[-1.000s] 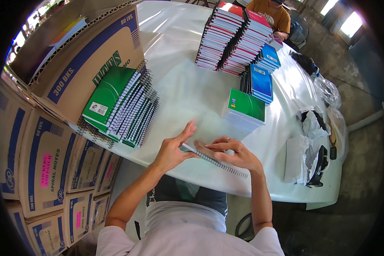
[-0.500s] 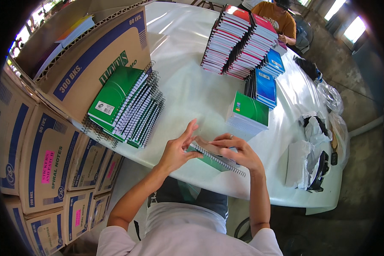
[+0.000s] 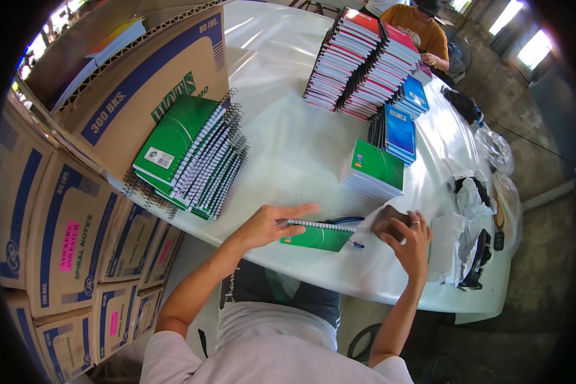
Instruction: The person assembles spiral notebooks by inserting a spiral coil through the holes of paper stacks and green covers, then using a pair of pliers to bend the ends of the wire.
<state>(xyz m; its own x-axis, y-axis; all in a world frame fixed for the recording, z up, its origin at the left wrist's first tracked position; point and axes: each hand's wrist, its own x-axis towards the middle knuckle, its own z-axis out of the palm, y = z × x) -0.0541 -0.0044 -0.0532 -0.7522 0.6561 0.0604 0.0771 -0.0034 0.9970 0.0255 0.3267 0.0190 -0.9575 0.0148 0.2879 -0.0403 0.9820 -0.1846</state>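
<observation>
A green spiral notebook stands tilted near the table's front edge, its wire coil along the upper side. My left hand grips its left end, thumb on the green cover and fingers behind. Off the coil's right end, my right hand holds a flat brown piece between thumb and fingers; motion blurs it, so its kind is unclear. Behind the notebook lies a blue-handled tool, partly hidden. A blue pen-like item pokes out beside the notebook's right end.
Coil-bound green notebooks are stacked at left against a large carton. Ahead stand green, blue and tall red notebook stacks. Torn white packaging lies right. Cartons fill the floor left. Another person sits across.
My right hand has moved right, off the notebook, with the brown piece. The notebook has turned so its coil runs nearly level, and the blue-handled tool now shows behind it.
</observation>
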